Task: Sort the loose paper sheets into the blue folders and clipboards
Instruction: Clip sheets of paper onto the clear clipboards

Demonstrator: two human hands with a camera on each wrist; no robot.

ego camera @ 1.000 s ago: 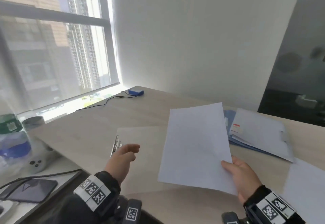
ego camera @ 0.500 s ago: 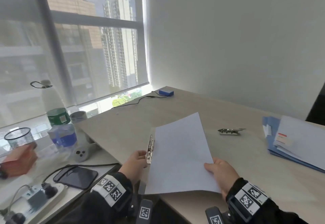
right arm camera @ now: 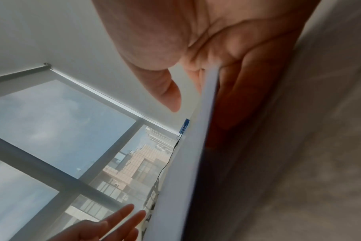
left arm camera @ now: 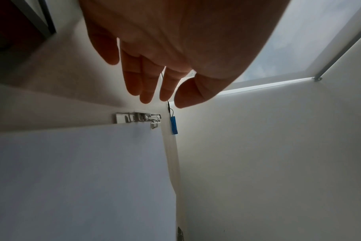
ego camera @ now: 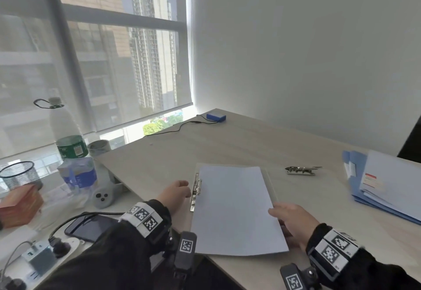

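A blank white paper sheet lies nearly flat over a pale clipboard near the desk's front edge. The clipboard's metal clip runs along its left side and the sheet's left edge meets it. My right hand holds the sheet's right edge, thumb over it and fingers under it. My left hand hovers just left of the clip, fingers straight, holding nothing. Blue folders with sheets on top lie at the right.
A loose metal clip lies on the desk beyond the sheet. A small blue device with a cable sits at the far corner. On the low shelf to the left stand a bottle, a mesh cup, a phone and a power strip.
The right hand brought the sheet leftward and down onto the clipboard. The left hand moved up to the clip. The view turned left, so the folders sit nearer the right edge.
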